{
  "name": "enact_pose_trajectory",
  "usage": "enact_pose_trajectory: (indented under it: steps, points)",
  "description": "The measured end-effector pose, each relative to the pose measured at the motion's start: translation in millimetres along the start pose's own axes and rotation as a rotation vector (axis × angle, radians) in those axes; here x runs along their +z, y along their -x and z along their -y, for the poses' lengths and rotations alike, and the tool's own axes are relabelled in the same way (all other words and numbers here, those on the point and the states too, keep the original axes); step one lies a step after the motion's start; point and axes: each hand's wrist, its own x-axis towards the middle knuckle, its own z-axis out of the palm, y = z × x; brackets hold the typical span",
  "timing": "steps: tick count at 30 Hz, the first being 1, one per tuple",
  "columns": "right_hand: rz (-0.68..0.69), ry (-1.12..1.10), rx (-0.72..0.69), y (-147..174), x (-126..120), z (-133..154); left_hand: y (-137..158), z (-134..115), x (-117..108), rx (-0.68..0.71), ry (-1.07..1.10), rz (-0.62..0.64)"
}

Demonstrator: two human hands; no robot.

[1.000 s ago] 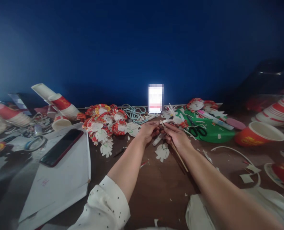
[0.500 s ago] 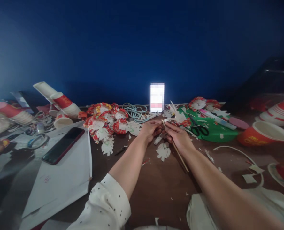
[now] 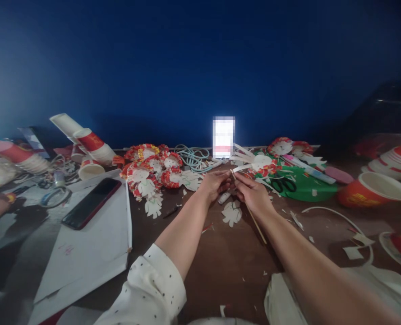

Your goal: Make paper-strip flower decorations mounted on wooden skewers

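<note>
My left hand (image 3: pixel 215 184) and my right hand (image 3: pixel 252 195) meet over the middle of the brown table (image 3: pixel 220 262). A thin wooden stick (image 3: pixel 256 223) runs from the right hand's fingers back under its wrist. At the stick's top a paper-cup doll (image 3: pixel 261 164) with a red fringe and white paper strips leans to the right. The left hand's fingertips pinch at the stick's top, where the doll joins. A white paper cut-out (image 3: pixel 231 213) and a small white tube (image 3: pixel 224 197) lie on the table just below the hands.
A pile of finished red-fringed dolls (image 3: pixel 149 174) lies left of the hands. A dark phone (image 3: pixel 92 203) rests on a white board (image 3: pixel 85 253). Black scissors (image 3: pixel 283 184) lie on a green sheet (image 3: pixel 305 189). Red paper cups (image 3: pixel 371 189) stand right, stacked cups (image 3: pixel 85 140) left, a lit screen (image 3: pixel 223 137) behind.
The doll at the stick's top has tipped over to the right, and its white strips now spread sideways. Both hands stay together at almost the same spot.
</note>
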Motion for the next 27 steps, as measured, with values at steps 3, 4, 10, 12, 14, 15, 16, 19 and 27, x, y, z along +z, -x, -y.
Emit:
enact_pose_trajectory:
  steps: [3, 4, 10, 12, 14, 15, 16, 19, 27]
  points:
    - [-0.006, 0.068, -0.020, -0.1, -1.1, -0.5, -1.6, 3.0, -1.0, 0.022, -0.007, 0.009]
    - [-0.007, 0.075, -0.025, -0.3, -1.3, -1.1, -2.2, 4.0, -1.4, 0.028, -0.014, 0.011]
    - [-0.004, 0.120, -0.052, -0.7, -2.5, -2.7, -0.8, 5.4, 1.2, 0.045, -0.035, -0.027]
    - [-0.001, 0.196, -0.089, -0.4, -4.1, -1.6, 1.4, 3.9, 3.7, 0.044, -0.040, -0.050]
    - [-0.004, 0.283, -0.158, -0.3, -5.6, -0.9, 3.2, 2.3, 5.8, 0.044, -0.054, -0.068]
    - [-0.006, 0.323, -0.205, -0.4, -6.0, -1.0, 3.7, 1.7, 6.5, 0.045, -0.065, -0.076]
    - [-0.011, 0.358, -0.256, -0.6, -6.2, -1.3, 3.9, 1.3, 6.8, 0.046, -0.078, -0.083]
    - [-0.034, 0.431, -0.378, -1.0, -4.8, -3.2, 3.0, 1.1, 6.4, 0.053, -0.111, -0.087]
    - [-0.057, 0.523, -0.343, 1.1, -1.6, -5.6, -5.3, 7.5, 3.2, 0.093, -0.095, -0.083]
